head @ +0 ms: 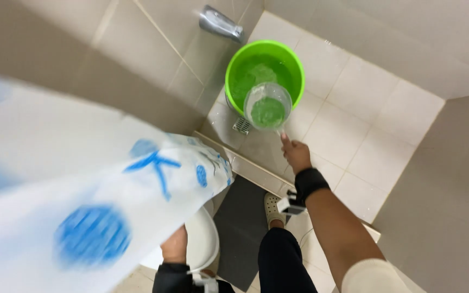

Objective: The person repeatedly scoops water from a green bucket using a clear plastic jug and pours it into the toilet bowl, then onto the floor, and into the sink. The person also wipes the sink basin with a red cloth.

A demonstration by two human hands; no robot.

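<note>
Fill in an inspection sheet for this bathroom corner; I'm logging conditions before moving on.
Surface: pale floor tiles, a drain grate by the bucket.
Job's things: green bucket holding water; clear dipper above it.
Clutter: white plastic sheet with blue print, blurred; dark mat.
Grips: right hand shut on the dipper handle; left hand at the sheet, grip unclear.
Cables: nothing seen.
Surroundings: wall tap, white toilet, tiled walls.
</note>
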